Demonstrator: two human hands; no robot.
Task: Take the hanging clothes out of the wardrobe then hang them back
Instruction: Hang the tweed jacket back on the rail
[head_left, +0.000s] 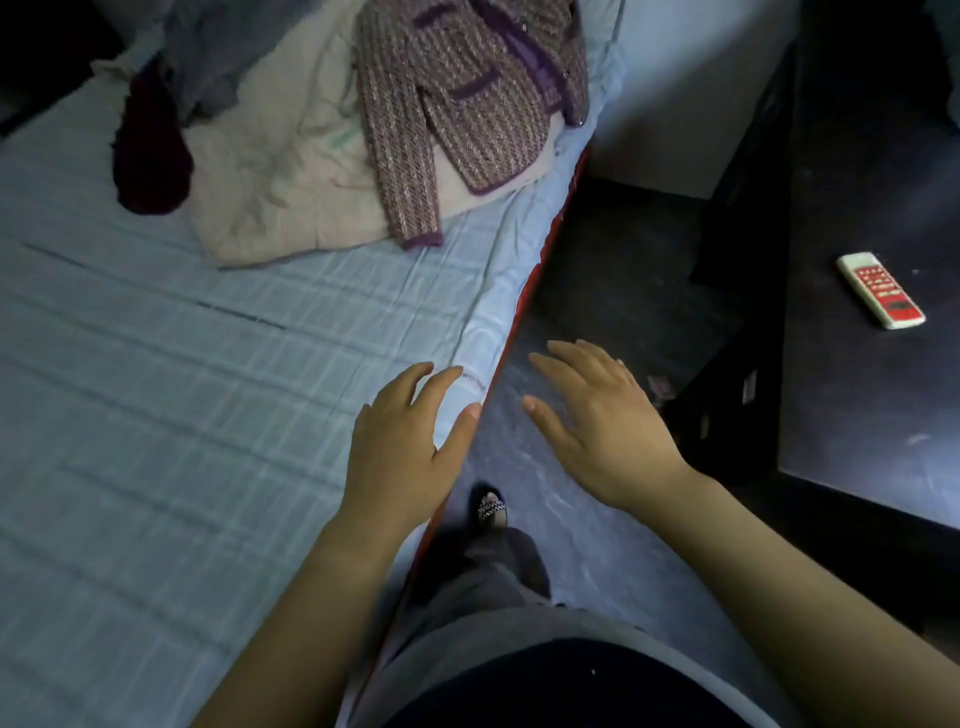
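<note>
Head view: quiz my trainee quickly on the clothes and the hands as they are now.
1. True or false: the left hand grips the knitted jacket.
2. The jacket lies on: A) a beige garment on the bed; B) a chair; C) a hanger rail.
3. Which hand is held past the bed's edge, over the floor?
Key: 1 false; 2 A; 3 the right hand.

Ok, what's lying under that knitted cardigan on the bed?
A crumpled beige garment shows beneath the cardigan, spreading left over the bed sheet. Whatever else sits under the cardigan's body is covered; no hanger shows.
</note>
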